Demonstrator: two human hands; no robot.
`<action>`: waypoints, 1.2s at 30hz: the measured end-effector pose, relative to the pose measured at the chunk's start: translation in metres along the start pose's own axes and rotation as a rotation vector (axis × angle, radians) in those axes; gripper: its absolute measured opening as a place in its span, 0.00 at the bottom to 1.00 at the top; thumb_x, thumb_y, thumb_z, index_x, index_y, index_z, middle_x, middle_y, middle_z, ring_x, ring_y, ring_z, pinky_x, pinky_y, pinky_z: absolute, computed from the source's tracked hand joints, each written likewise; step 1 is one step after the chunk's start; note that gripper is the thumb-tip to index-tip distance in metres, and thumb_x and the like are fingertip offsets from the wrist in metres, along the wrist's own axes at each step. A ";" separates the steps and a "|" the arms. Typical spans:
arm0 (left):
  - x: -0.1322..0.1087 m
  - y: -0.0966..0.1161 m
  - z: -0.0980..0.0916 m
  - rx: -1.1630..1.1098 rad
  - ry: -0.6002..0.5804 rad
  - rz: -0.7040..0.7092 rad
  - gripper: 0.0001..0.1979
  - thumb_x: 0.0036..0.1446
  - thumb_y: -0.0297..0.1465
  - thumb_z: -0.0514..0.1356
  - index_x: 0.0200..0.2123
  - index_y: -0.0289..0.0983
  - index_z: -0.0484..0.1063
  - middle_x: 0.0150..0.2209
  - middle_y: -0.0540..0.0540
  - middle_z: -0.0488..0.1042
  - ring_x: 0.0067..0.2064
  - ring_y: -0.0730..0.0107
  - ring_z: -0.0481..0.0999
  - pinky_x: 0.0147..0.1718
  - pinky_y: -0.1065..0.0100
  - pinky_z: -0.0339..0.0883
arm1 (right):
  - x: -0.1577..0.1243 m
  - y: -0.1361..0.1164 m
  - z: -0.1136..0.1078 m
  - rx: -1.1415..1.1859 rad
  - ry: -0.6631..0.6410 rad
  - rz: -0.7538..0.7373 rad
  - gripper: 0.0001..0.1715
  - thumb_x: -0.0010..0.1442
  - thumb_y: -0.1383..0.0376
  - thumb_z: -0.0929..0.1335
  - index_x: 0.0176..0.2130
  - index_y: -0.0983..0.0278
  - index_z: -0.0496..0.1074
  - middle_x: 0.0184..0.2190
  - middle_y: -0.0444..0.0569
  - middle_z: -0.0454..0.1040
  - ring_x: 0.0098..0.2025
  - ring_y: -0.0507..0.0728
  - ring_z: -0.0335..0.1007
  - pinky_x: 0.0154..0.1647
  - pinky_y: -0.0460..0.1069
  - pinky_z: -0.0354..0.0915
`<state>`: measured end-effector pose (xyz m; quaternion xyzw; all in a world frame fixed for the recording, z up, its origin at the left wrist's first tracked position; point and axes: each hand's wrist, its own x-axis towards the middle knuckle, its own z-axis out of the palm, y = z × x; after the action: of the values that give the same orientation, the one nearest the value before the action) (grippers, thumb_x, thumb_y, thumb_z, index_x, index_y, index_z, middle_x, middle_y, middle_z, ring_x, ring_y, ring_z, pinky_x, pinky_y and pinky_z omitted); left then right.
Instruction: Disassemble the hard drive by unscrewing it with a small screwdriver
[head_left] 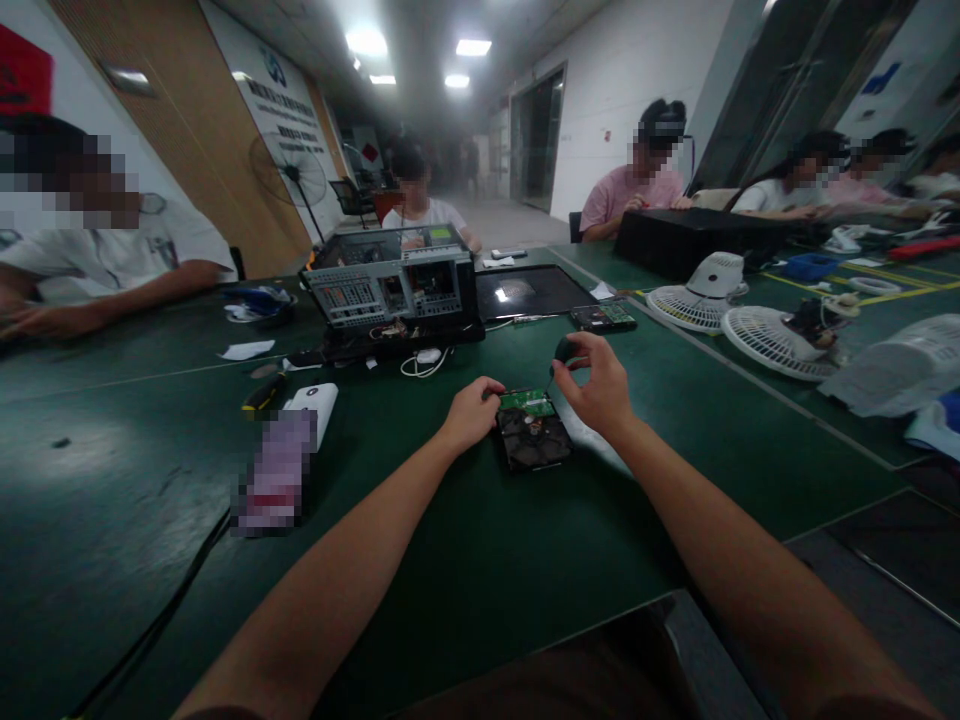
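A hard drive (534, 442) lies on the green mat with its green circuit board (528, 403) facing up at the far end. At its far left corner, my left hand (472, 415) is closed, fingers and thumb gripping the edge. My right hand (600, 385) pinches the dark handle of a small screwdriver (563, 352) above the far right corner. The thin shaft points down to the board's right edge; whether the tip sits in a screw is too small to tell.
Beyond the drive stand an opened computer case (390, 290), a white cable (426, 362) and another hard drive (604, 317). A yellow-black screwdriver (264, 395) and a white power bank-like block (319, 412) lie left. Fan parts (697, 295) stand right. Several people sit around the table.
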<state>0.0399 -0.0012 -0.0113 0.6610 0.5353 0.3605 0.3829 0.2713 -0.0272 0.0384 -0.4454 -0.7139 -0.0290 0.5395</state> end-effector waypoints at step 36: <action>-0.002 -0.005 -0.003 0.161 0.026 0.190 0.12 0.58 0.25 0.58 0.43 0.39 0.79 0.38 0.46 0.79 0.37 0.66 0.77 0.38 0.67 0.69 | 0.002 0.000 -0.002 0.121 0.013 0.022 0.23 0.62 0.65 0.70 0.54 0.57 0.62 0.47 0.52 0.74 0.43 0.58 0.76 0.40 0.55 0.77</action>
<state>0.0346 -0.0021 -0.0146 0.7325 0.5025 0.3596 0.2859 0.2726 -0.0267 0.0411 -0.4197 -0.7060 0.0171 0.5702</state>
